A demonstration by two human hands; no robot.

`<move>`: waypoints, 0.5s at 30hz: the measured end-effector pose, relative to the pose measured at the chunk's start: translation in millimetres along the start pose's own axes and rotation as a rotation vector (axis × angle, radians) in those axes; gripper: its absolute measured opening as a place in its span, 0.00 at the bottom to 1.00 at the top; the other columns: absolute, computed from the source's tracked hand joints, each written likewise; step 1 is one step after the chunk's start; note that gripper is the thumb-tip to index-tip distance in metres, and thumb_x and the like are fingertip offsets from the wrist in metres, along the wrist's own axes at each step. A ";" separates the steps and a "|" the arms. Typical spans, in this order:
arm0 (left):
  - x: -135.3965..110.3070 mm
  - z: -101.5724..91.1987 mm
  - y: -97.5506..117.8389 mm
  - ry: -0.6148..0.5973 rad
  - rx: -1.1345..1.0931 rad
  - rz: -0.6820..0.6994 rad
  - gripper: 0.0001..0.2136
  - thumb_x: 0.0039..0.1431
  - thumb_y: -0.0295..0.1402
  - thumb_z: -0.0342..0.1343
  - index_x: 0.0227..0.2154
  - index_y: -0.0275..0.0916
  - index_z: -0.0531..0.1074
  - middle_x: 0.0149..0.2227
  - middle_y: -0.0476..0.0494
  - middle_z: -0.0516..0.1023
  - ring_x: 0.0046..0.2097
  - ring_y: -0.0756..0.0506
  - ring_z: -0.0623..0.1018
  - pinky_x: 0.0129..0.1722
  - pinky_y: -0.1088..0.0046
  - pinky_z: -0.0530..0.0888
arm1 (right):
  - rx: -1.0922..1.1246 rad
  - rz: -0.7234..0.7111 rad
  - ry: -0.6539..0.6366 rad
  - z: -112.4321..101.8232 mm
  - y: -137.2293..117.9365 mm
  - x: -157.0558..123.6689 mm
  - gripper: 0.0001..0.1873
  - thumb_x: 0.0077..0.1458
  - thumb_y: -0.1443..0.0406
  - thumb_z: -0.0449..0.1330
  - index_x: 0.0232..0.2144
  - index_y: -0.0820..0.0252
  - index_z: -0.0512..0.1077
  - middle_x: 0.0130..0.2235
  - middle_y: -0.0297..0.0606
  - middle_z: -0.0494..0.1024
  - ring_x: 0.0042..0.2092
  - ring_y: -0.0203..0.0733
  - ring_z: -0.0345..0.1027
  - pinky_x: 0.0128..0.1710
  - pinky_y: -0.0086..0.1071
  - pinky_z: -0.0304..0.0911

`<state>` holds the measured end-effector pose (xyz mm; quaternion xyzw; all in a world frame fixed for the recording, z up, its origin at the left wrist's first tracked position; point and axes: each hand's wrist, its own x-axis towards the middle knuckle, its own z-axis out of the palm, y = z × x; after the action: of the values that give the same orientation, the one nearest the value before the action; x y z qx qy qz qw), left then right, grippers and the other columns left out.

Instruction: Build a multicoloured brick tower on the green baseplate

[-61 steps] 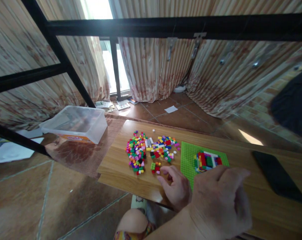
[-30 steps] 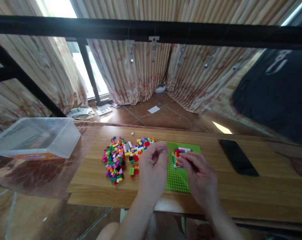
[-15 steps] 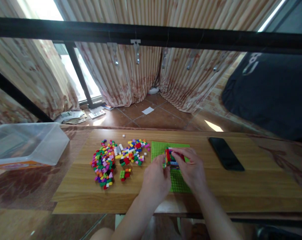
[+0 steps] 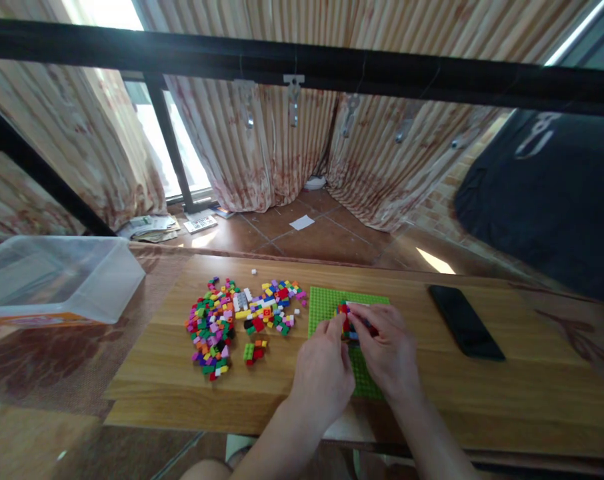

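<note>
The left hand [image 4: 327,373] and right hand [image 4: 389,353] pinched a small brick stack [image 4: 349,325] on the green plate [image 4: 327,303]. Many loose bricks [image 4: 232,317] lay unused beside it.

Head view, single wide-angle camera: worn at the person's head at the near edge of the wooden table [image 4: 482,393], facing forward and down toward the far curtains [image 4: 282,147]. Close range: left hand [image 4: 325,373] and right hand [image 4: 389,353], forearms entering from the bottom edge. Frame centre: brick build [image 4: 349,320] on the green baseplate [image 4: 327,303]. Middle range: loose bricks [image 4: 217,327] to the left, black phone [image 4: 465,321] to the right, clear plastic box [image 4: 57,280] at far left. Far range: tiled floor [image 4: 327,240]. Black bar [image 4: 302,63] crosses the top of the frame, nearer than the curtains. Straight lines bow toward the edges.
</note>
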<state>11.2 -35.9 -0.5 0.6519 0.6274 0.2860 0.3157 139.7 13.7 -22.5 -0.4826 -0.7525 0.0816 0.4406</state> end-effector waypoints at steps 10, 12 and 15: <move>4.1 1.0 -3.6 0.023 0.107 0.059 0.25 0.58 0.22 0.43 0.58 0.40 0.62 0.51 0.38 0.74 0.46 0.39 0.78 0.45 0.60 0.76 | -0.009 -0.031 -0.025 0.3 4.6 -0.8 0.10 0.59 0.63 0.58 0.41 0.55 0.78 0.38 0.39 0.82 0.42 0.44 0.72 0.42 0.39 0.70; 3.8 1.6 -3.5 0.017 0.135 0.067 0.25 0.57 0.23 0.44 0.59 0.40 0.61 0.51 0.38 0.74 0.45 0.39 0.78 0.44 0.61 0.77 | 0.009 -0.033 -0.036 -1.3 3.5 -1.7 0.10 0.59 0.63 0.59 0.41 0.55 0.78 0.40 0.39 0.82 0.43 0.44 0.73 0.44 0.40 0.69; 4.2 3.0 -4.1 0.017 0.147 0.075 0.25 0.57 0.23 0.45 0.59 0.40 0.61 0.51 0.38 0.74 0.46 0.39 0.78 0.45 0.62 0.77 | 0.031 0.012 -0.039 -3.5 2.0 -2.9 0.11 0.60 0.63 0.58 0.42 0.55 0.78 0.40 0.39 0.82 0.43 0.43 0.73 0.44 0.39 0.69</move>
<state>11.1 -31.8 -5.7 0.6938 0.6245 0.2562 0.2509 144.1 11.3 -23.2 -0.4784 -0.7567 0.1051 0.4329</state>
